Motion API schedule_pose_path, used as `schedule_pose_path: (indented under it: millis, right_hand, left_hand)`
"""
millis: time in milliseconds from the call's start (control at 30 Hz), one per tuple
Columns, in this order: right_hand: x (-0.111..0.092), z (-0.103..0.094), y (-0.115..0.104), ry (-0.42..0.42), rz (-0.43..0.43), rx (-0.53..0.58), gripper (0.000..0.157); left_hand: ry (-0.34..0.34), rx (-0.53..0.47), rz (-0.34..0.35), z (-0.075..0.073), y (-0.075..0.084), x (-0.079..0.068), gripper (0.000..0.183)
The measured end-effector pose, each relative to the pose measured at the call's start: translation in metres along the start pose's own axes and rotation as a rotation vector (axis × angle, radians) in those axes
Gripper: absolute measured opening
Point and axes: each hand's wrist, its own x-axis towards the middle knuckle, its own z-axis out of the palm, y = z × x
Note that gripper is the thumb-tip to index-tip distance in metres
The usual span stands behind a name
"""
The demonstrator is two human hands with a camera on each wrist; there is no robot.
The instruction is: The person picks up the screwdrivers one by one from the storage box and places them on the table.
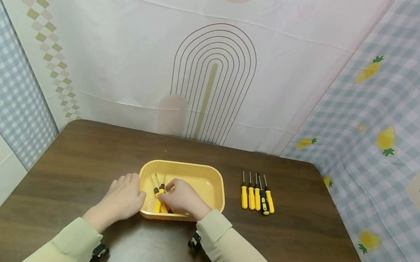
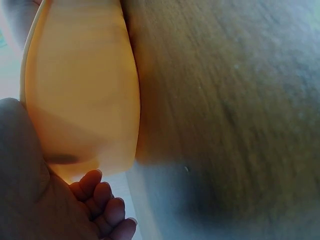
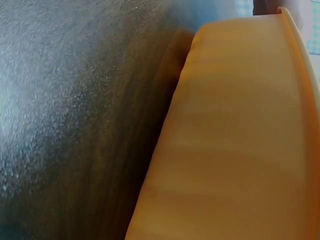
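Observation:
A yellow plastic basket (image 1: 191, 218) stands in the middle of the dark wooden table. Inside its left part lie several screwdrivers (image 1: 157, 204) with yellow handles, black collars and thin metal shafts; a bit of red and black shows among them. My left hand (image 1: 122, 197) holds the basket's left end, thumb at the rim and fingers bent along the outer wall, as the left wrist view shows. My right hand (image 1: 183, 196) reaches over the near rim into the basket, its fingertips at a yellow handle. Whether they pinch it I cannot tell. In the right wrist view the basket wall (image 3: 235, 125) hides that hand.
To the right of the basket several more screwdrivers (image 1: 250, 198) lie side by side, shafts pointing to the back; one has a black and yellow-green handle (image 1: 264, 203). A patterned cloth (image 1: 131, 57) hangs behind the table (image 1: 300, 233), and checked cloth hangs at both sides.

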Motion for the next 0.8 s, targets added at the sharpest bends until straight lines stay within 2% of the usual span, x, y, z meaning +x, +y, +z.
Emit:
schedule_pose_path:
  millis: [167, 400, 667, 800]
  right_hand:
    - [0.0004, 0.0012, -0.0019, -0.01, 0.016, 0.019, 0.021]
    - [0.0032, 0.0048, -0.0032, 0.041, 0.0, -0.048, 0.024]
    - [0.0055, 0.0035, 0.0, 0.079, 0.025, -0.141, 0.008]
    - [0.0042, -0.001, -0.0002, 0.081, -0.002, -0.183, 0.019]
  left_hand:
    - [0.012, 0.003, 0.007, 0.0006, -0.0003, 0.0, 0.028]
    - [0.008, 0.004, 0.014, -0.001, 0.0012, -0.0009, 0.028]
    - [0.0, 0.005, 0.008, -0.0009, 0.0009, 0.0001, 0.029]
    - [0.008, 0.008, 0.011, 0.0003, 0.0001, 0.0001, 0.028]
